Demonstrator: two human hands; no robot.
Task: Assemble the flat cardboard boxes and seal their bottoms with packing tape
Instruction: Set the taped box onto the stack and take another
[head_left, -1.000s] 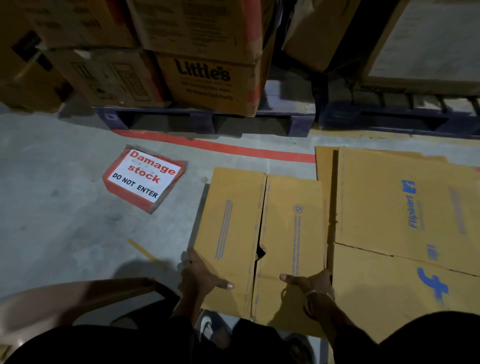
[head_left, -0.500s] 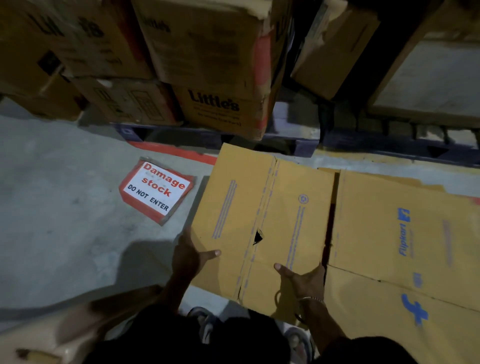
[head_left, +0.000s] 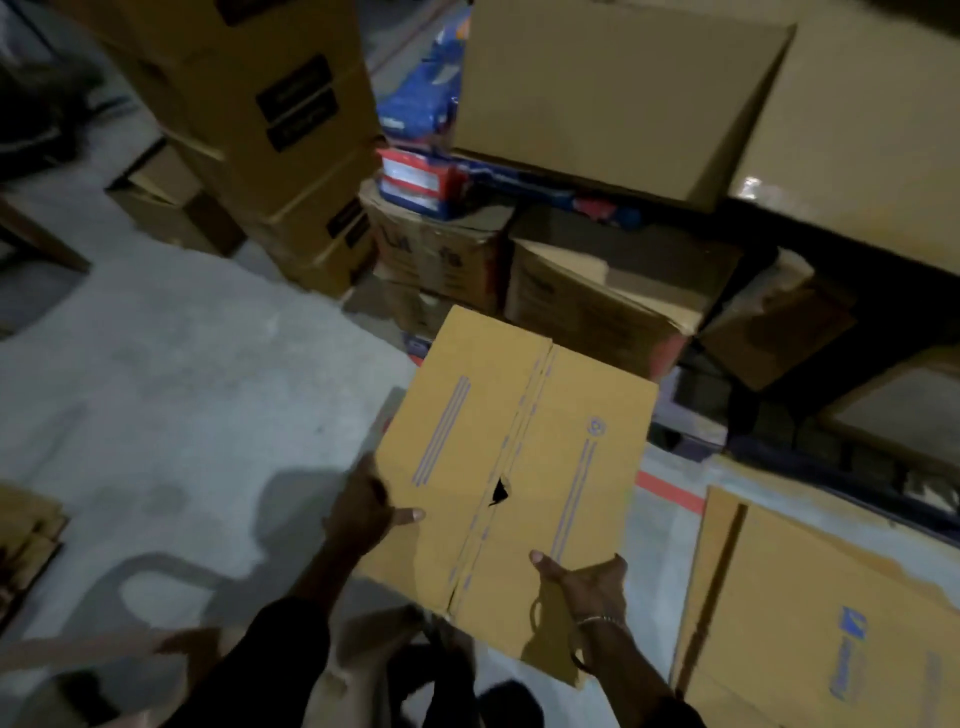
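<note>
A flat, folded yellow-brown cardboard box (head_left: 519, 457) is lifted off the floor and tilted away from me, with a small torn hole near its centre crease. My left hand (head_left: 363, 512) grips its left edge, thumb on top. My right hand (head_left: 584, 582) grips its near right corner, thumb on the top face, a bracelet on the wrist. No packing tape is in view.
More flat boxes with blue print (head_left: 810, 618) lie on the floor at right. Stacked brown cartons (head_left: 270, 119) and dented cartons (head_left: 597, 291) stand ahead on pallets. A red floor line (head_left: 670, 491) runs behind the box. Grey concrete floor (head_left: 171, 384) lies at left.
Both hands have raised the flat box from the floor and tilted it up. My view has swung upward and left; the "Damage stock" sign has gone out of view.
</note>
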